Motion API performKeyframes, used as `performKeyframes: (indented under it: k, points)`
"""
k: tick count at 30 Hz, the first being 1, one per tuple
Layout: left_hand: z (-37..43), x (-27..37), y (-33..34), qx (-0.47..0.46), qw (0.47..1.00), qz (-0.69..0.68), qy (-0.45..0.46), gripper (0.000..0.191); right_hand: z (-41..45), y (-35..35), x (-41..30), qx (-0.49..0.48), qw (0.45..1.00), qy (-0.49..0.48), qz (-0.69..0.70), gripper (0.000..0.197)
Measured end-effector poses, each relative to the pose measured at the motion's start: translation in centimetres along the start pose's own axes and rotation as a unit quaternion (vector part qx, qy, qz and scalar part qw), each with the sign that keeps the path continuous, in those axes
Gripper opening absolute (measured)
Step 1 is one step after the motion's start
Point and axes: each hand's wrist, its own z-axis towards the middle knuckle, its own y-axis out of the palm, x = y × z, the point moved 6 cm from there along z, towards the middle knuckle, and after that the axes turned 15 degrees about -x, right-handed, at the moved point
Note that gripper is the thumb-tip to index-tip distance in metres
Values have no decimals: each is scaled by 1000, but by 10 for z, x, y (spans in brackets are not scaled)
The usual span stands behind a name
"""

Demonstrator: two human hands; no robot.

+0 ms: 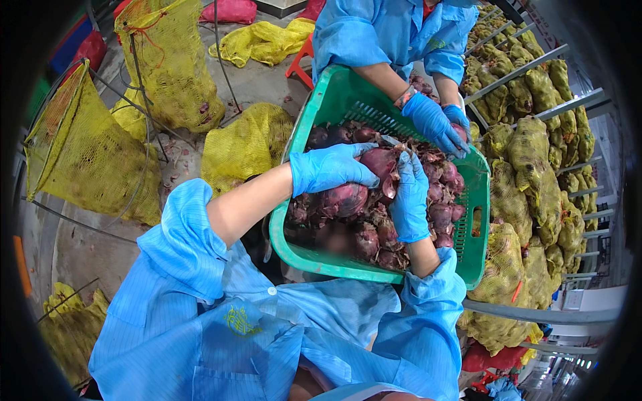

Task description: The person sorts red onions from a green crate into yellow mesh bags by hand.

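Both my hands wear blue gloves and are over a green plastic crate (293, 253) of red onions. In my left hand (333, 169) is a large red onion (378, 163), gripped between thumb and fingers. My right hand (410, 198) pinches the loose, papery skin on that onion's right side; whether a tool is in its fingers I cannot tell. Just below my left hand lies another big red onion (344, 199). More onions (441, 215) with dry skins fill the crate around my hands.
Across the crate, a co-worker's gloved hands (436, 123) hold an onion (459, 131). Yellow mesh sacks (170, 65) stand at left, one held open on a wire frame (55, 135). Full mesh sacks (531, 160) are stacked by metal rails (541, 315) at right. An orange stool (302, 62) stands behind.
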Motion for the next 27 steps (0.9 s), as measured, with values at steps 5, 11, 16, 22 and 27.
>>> performKeyframes:
  k: [5, 11, 16, 22, 27]
  points:
    - [-1, 0, 3, -4, 993, 108, -53, 82, 4, -8, 14, 32, 999, 17, -9, 29]
    - [8, -22, 0, 2, 994, 102, -28, 88, 4, -20, 23, -6, 991, 23, 134, 24]
    - [20, -31, 8, -86, 983, 157, 45, 93, 4, -32, 41, 100, 959, 125, 235, 29]
    - [12, -26, 12, -126, 988, 73, 50, 89, 1, 14, -13, -37, 926, 82, 365, 16]
    - [12, -16, 7, -93, 993, 17, 66, 88, 0, -6, -15, 100, 920, 12, 380, 22]
